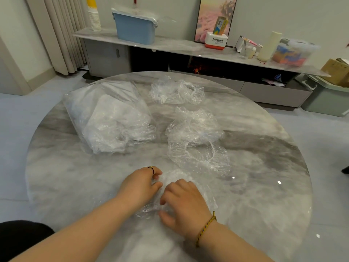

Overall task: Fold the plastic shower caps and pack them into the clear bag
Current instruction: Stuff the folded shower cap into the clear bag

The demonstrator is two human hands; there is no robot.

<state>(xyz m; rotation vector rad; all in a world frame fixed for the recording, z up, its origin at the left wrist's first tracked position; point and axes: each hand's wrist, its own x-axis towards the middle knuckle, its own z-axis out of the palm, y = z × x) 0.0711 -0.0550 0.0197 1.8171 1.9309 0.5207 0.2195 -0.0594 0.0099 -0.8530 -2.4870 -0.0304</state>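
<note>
Your left hand point(140, 186) and right hand point(186, 203) both curl their fingers into one crumpled shower cap point(176, 177) between them. Loose shower caps point(198, 154) lie past your right hand. The clear bag point(109, 120) sits beyond your left hand.

1. "Panasonic" showed in dark letters on the white-and-red box point(215, 41) on the long shelf point(170, 45).
2. The smaller line beneath it was too fine to read.
3. The print on the yellow-green pack point(221, 25) standing in that box was blurred.

Clear bag point(111, 118) lies stuffed at left; crumpled transparent shower caps point(200, 157) lie loose beside it, nearest cap point(175, 178) bunched.
</note>
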